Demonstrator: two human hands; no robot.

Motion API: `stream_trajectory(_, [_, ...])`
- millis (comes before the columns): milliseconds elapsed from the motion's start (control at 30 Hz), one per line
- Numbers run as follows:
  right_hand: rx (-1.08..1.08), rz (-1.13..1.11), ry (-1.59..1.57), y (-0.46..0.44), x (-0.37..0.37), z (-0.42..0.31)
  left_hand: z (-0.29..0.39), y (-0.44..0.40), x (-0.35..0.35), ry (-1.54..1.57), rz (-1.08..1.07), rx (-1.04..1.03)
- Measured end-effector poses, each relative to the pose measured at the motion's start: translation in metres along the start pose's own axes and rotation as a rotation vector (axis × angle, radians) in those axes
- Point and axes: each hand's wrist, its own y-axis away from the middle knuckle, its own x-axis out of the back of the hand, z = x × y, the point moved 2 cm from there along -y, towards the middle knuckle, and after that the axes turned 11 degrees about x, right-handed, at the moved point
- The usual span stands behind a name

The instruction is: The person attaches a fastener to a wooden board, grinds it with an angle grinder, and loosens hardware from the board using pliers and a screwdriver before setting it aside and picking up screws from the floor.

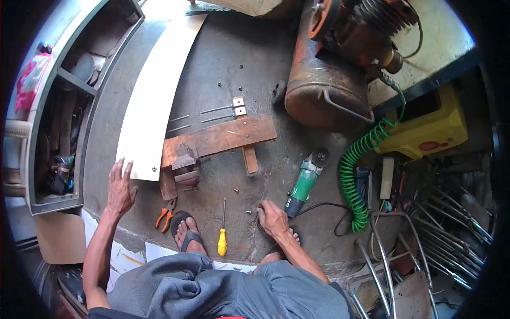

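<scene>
A long white panel lies at a slant on the floor, with a small dark fastener near its front corner. My left hand rests its spread fingertips on the panel's near edge. Close to the floor by my right foot, my right hand has its fingers curled together; what they hold, if anything, is hidden. A small screw lies just left of that hand. Between my feet is a yellow-handled screwdriver. Orange-handled pliers lie beside my left foot. A small vise sits on a wooden beam.
A green angle grinder lies right of the beam, its black cord trailing. Further right are a coiled green hose, a rusty compressor tank and a yellow case. Metal tube frames stand front right; a grey cabinet is left.
</scene>
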Motion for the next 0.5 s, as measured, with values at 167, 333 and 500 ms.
stream_trajectory(167, [-0.276, 0.035, -0.325, 0.008, 0.030, -0.017, -0.051, -0.035, -0.061, -0.052, 0.020, -0.085])
stream_trajectory(333, [-0.258, 0.165, -0.362, -0.002, 0.060, -0.020, -0.041, -0.062, -0.030, -0.030, 0.089, -0.107])
stream_trajectory(500, [-0.235, 0.271, -0.495, -0.067, 0.123, -0.061, 0.045, -0.060, 0.091, 0.565, 0.322, -0.125])
